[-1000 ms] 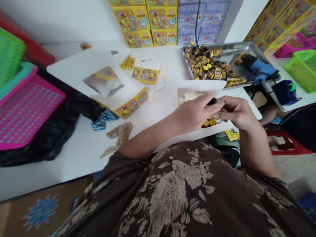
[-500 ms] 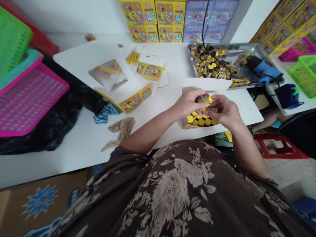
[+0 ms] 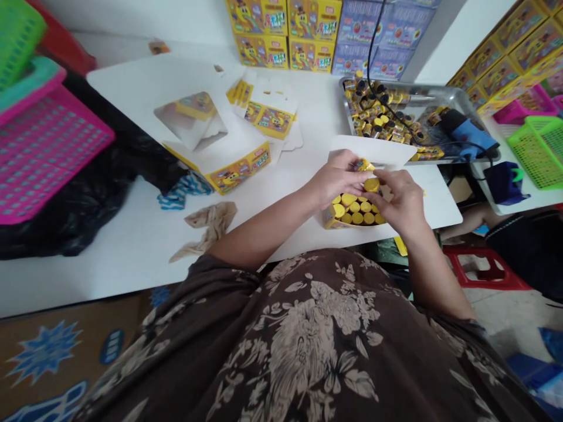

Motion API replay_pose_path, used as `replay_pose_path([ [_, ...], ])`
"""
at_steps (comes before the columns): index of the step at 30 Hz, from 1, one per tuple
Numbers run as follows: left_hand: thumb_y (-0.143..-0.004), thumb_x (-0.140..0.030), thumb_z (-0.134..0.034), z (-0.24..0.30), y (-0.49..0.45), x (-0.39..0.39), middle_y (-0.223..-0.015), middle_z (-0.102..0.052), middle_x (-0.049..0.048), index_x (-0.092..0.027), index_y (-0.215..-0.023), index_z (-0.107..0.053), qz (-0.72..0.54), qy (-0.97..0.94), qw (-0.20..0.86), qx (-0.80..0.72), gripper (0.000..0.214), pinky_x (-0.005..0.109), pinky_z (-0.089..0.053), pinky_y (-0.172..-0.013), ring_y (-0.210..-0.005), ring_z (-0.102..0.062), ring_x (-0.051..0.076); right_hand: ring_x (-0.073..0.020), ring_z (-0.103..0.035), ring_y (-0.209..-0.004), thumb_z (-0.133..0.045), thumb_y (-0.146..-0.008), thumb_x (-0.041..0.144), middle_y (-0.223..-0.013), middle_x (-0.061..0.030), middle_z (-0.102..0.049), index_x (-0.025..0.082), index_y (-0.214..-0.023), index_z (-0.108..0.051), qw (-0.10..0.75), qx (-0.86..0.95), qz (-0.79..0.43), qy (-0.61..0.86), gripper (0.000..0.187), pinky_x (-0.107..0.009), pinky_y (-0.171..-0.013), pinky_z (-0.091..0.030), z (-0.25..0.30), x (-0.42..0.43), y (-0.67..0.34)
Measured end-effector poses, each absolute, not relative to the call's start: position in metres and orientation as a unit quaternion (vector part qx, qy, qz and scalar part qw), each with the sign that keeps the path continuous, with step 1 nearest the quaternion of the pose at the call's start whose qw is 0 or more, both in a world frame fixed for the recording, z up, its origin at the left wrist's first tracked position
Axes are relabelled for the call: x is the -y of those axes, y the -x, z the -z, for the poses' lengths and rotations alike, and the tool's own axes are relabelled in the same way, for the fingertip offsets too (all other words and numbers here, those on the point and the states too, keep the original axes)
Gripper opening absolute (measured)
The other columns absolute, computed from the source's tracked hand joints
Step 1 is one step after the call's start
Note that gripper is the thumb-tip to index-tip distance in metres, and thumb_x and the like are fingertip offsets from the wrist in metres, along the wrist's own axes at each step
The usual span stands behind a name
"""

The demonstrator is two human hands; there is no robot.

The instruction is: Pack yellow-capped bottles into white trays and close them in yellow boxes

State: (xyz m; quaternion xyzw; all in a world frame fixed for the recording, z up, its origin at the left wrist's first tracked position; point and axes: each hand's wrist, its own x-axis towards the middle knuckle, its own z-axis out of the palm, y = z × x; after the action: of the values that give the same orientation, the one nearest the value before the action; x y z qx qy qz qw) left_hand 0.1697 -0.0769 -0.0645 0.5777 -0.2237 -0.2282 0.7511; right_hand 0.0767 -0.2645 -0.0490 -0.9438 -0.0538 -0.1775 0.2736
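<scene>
My left hand is closed on a small printed jar, partly hidden by the fingers. Pinched in my right hand is another small jar with a yellow lid, its lid facing up toward me. Both hands are over an open carton packed with rows of upright yellow-lidded jars. The carton's white flap stands up behind my hands. The far right part of the carton is hidden by my right hand.
A metal tray behind holds many loose jars and a blue-and-black tool with a cable. To the left lie an open carton, flat cardboard pieces and a crumpled tan cloth. Pink baskets stand far left.
The jar at my right fingers has turned so its yellow lid now faces up. My left hand still holds its jar, slightly tilted. The whole view has shifted a little.
</scene>
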Motion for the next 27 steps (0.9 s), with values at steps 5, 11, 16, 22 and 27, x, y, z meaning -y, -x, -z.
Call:
replay_pose_path([
  [5,-0.088,-0.025,-0.093,0.073,-0.177,0.075,-0.088,-0.069,0.0006,-0.023,-0.107,-0.065,0.183,-0.589,0.743,0.262,0.034,0.034,-0.067,-0.07,-0.079,-0.077,0.02,-0.0297,-0.074,-0.093,-0.078,-0.081,0.033,-0.104,-0.0069,-0.079,0.024,-0.106,-0.079,0.259,0.023,0.085,0.962,0.026,-0.049,-0.091,-0.064,0.056,0.27,-0.099],
  [11,-0.084,-0.019,-0.092,0.075,-0.183,0.076,-0.095,-0.067,-0.0017,-0.028,-0.116,-0.067,0.077,-0.621,0.73,0.274,0.041,0.032,-0.066,-0.071,-0.082,-0.075,0.018,-0.0301,-0.075,-0.1,-0.069,-0.082,0.02,-0.108,-0.0088,-0.078,0.024,-0.106,-0.072,0.237,-0.024,0.04,0.97,0.025,-0.046,-0.092,-0.063,0.085,0.253,-0.121],
  [16,-0.081,-0.018,-0.092,0.071,-0.181,0.074,-0.093,-0.067,-0.0017,-0.025,-0.108,-0.065,0.058,-0.631,0.713,0.3,0.038,0.029,-0.063,-0.067,-0.081,-0.071,0.016,-0.0283,-0.074,-0.099,-0.07,-0.095,0.041,-0.105,-0.0087,-0.076,0.025,-0.1,-0.071,0.347,-0.014,0.117,0.931,0.017,-0.043,-0.084,-0.065,0.076,0.257,-0.105],
  [22,-0.078,-0.014,-0.092,0.069,-0.167,0.077,-0.087,-0.066,-0.0008,-0.024,-0.102,-0.061,0.078,-0.644,0.682,0.337,0.041,0.035,-0.062,-0.075,-0.081,-0.068,0.018,-0.0256,-0.075,-0.092,-0.085,-0.085,0.075,-0.102,-0.0048,-0.079,0.03,-0.109,-0.077,0.517,0.033,0.161,0.84,0.052,-0.04,-0.076,-0.064,0.045,0.246,-0.084],
  [27,-0.071,-0.007,-0.09,0.06,-0.166,0.063,-0.08,-0.064,-0.0029,-0.024,-0.106,-0.064,0.078,-0.693,0.617,0.365,0.047,0.036,-0.059,-0.079,-0.078,-0.069,0.018,-0.0193,-0.065,-0.07,-0.096,-0.074,0.061,-0.084,-0.0009,-0.074,0.027,-0.092,-0.074,0.516,-0.001,0.129,0.847,0.044,-0.036,-0.065,-0.055,0.042,0.251,-0.077],
])
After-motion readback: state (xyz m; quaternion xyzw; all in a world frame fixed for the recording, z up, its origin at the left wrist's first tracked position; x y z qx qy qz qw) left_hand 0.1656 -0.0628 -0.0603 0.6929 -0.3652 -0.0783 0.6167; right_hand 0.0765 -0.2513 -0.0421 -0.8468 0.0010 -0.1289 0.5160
